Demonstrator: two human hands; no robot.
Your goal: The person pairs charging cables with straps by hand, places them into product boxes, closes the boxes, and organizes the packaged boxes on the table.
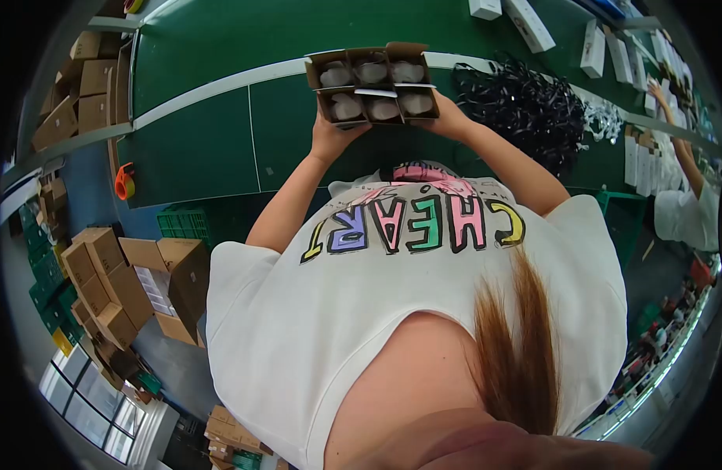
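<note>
Between my two hands is an open cardboard box split by dividers into two rows of compartments. A rounded, whitish, cloudy item shows in each compartment; what kind they are I cannot make out. My left hand grips the lower left corner of the box, with the fingers partly hidden beneath it. On the other side my right hand holds the lower right corner, its fingertips also behind the cardboard. The box is above the front part of the green table.
Right of the box lies a heap of shiny black strips, with clear shreds beside it. White boxes stand farther back. An orange tape dispenser sits at the table's left edge. Another person's arm reaches in at far right. Cartons are stacked at left.
</note>
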